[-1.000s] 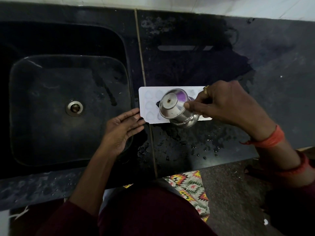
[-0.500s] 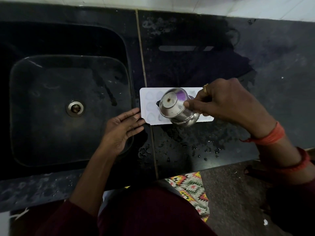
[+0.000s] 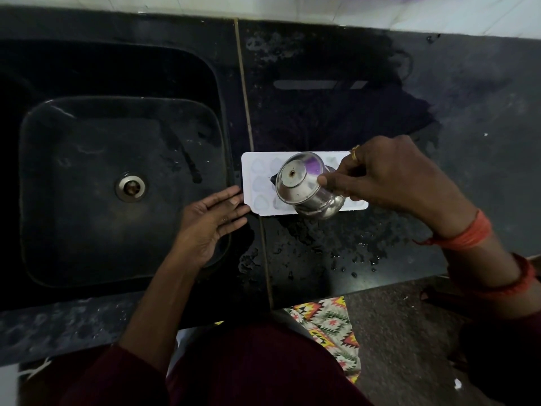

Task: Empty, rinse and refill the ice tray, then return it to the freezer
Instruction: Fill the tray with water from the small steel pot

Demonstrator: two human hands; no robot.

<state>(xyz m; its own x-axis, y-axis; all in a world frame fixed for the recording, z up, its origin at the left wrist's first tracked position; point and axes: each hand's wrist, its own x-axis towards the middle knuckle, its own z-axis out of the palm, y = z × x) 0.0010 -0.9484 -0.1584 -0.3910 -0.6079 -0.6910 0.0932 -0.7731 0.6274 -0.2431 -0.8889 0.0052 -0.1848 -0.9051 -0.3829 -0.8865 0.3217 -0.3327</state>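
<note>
Lying flat, ice tray runs left-right.

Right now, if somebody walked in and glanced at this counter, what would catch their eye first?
Probably the white ice tray lying on the dark wet countertop just right of the black sink, because it is the one bright thing there. Over its middle the right hand tips a shiny steel cup on its side. The left hand rests flat against the tray's near-left corner.

dim overall | glare on steel cup | white tray washed out | wide-angle bend at edges
</note>
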